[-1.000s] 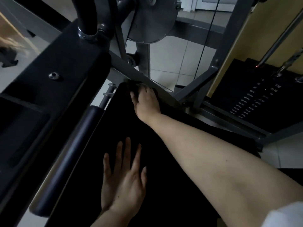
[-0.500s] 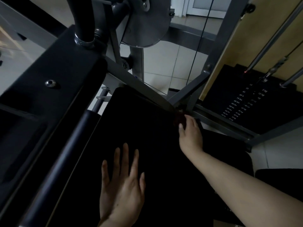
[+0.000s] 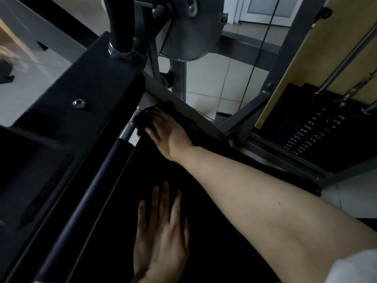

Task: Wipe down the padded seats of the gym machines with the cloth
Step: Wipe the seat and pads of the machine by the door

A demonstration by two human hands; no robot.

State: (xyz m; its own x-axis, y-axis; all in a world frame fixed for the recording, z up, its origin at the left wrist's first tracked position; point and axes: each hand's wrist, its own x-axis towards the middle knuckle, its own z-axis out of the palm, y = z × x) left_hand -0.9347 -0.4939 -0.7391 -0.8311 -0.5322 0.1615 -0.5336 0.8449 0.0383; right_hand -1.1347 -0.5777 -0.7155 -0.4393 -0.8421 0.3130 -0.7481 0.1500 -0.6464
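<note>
The black padded seat fills the lower middle of the head view, its matte surface so dark that little texture shows. The left hand lies flat on it at about 6 o'clock, fingers straight and spread, palm down, holding nothing. The right hand reaches up to the seat's far corner, near the centre of the view toward 11 o'clock, with its fingers pressing on a dark cloth bunched at the seat's edge; whether they curl round the cloth or only press it flat cannot be told in this light. A white sleeve shows at 4 o'clock.

Beside the seat at 8 o'clock runs a long dark roller pad, and beyond it, toward 10 o'clock, a broad black padded panel with a metal bolt set in it. A grey steel frame bar crosses diagonally just past the cloth. At 12 o'clock hangs a round metal cam plate, with a thin cable running down at 1 o'clock. At 3 o'clock stands the black weight stack with small white numbers, crossed by shiny guide rods before a tan panel. The floor is pale glossy tile, visible at 12 and 9 o'clock, and a white door closes the room at 1 o'clock.
</note>
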